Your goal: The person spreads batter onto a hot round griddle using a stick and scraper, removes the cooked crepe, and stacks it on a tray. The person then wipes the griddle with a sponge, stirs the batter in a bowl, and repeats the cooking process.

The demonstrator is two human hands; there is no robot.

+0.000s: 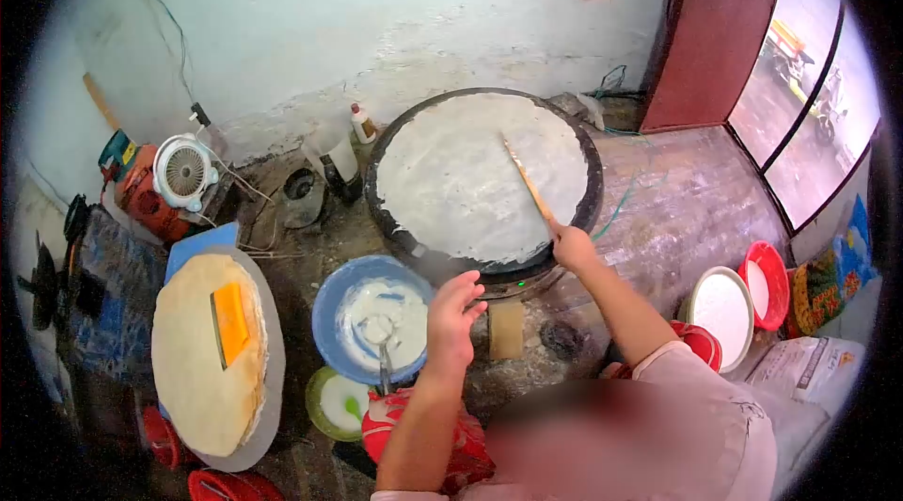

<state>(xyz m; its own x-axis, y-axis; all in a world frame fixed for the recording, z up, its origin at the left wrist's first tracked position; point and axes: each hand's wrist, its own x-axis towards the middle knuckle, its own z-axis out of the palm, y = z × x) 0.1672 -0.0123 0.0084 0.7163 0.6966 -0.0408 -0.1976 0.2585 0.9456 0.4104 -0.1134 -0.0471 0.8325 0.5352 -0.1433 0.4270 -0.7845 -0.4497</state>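
Note:
My right hand (572, 247) is closed around the end of a long, thin wooden spatula (527, 179), which lies across the pale batter (451, 158) spread over a large round griddle (594, 189). The griddle's dark rim shows all around. My left hand (451, 322) is raised in front of the griddle, fingers stretched out and holding nothing. Beside it stands a blue basin (324, 303) of white batter with a metal ladle (383, 350) in it. Below the basin sits a green bowl (317, 414) of white liquid with a green spoon (354, 407).
At left, a stack of thin round flatbreads (193, 350) bears an orange-and-black scraper (229, 322). Behind it are a white fan (183, 172) and a bottle (362, 125). Buckets of white liquid, one cream-rimmed (722, 313) and one red (783, 289), stand at right near sacks (809, 369).

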